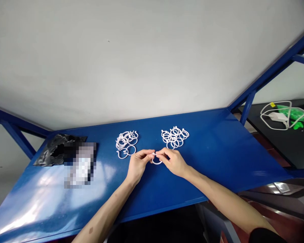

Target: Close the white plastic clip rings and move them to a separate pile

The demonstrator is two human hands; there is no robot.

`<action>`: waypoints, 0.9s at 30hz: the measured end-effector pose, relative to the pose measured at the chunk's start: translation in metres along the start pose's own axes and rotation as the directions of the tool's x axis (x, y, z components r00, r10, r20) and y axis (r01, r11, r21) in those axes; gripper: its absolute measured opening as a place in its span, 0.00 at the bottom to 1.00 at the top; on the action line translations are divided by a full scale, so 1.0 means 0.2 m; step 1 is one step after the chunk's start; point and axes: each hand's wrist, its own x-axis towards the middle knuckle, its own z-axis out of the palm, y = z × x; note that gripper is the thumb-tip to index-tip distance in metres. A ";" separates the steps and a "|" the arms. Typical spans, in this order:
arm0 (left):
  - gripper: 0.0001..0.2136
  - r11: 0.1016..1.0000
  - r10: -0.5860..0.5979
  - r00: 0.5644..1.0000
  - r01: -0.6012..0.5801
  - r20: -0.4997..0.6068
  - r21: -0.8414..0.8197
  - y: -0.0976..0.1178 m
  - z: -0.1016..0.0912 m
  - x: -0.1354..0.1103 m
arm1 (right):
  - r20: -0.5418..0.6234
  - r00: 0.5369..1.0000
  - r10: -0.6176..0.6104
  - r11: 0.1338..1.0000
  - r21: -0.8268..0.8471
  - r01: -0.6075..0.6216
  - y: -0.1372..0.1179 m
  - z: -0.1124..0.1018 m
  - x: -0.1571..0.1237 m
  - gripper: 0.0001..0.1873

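Observation:
Between my two hands is a white plastic ring (pixel 157 163), shaped like a shower curtain ring with small knobbed ends. My left hand (pixel 140 162) pinches it near its top on the left side. Thumb and fingers of my right hand (pixel 172 160) grip the same ring from the right, close to the knobbed ends. The fingertips partly hide where those ends meet. Beyond my left hand lies a pile of similar white rings (pixel 126 139), two of them nearer my wrist. Another group of white rings (pixel 174 137) is spread beyond my right hand.
A crumpled black plastic bag (pixel 53 150) lies at the left of the blue table (pixel 202 135), beside a blurred-out object (pixel 82 165). Blue metal frame bars (pixel 248 106) rise at the table's sides. A dark side table on the right holds a white cable (pixel 262 116) and green packaging (pixel 297 114).

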 end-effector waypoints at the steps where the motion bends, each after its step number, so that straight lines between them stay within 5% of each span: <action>1: 0.12 1.000 0.011 1.000 -0.011 -0.004 0.010 0.01 0.00 0.00 | 0.005 1.000 0.003 1.000 0.005 -0.003 0.00 0.00 0.00 0.10; 11: 0.08 0.991 0.120 0.989 -0.125 0.090 0.044 0.00 -0.01 -0.01 | 0.063 0.997 -0.054 0.999 0.011 0.053 0.01 -0.02 0.01 0.06; 15: 0.10 0.995 0.095 0.979 -0.100 0.179 0.020 0.02 -0.02 -0.01 | 0.077 0.977 -0.199 0.978 -0.050 0.203 0.02 -0.03 0.00 0.08; 21: 0.13 1.000 0.023 0.932 -0.015 0.361 -0.024 0.04 -0.05 0.01 | 0.140 0.876 -0.462 0.862 -0.163 0.480 0.03 -0.02 -0.03 0.10; 25: 0.14 0.995 0.041 0.961 -0.064 0.272 0.073 0.04 -0.05 0.04 | 0.101 0.919 -0.381 0.887 -0.242 0.394 0.03 -0.01 -0.01 0.09; 27: 0.14 0.954 0.136 0.971 -0.182 0.198 0.237 0.05 -0.06 0.06 | 0.037 0.945 -0.326 0.899 -0.296 0.322 0.04 -0.03 0.03 0.10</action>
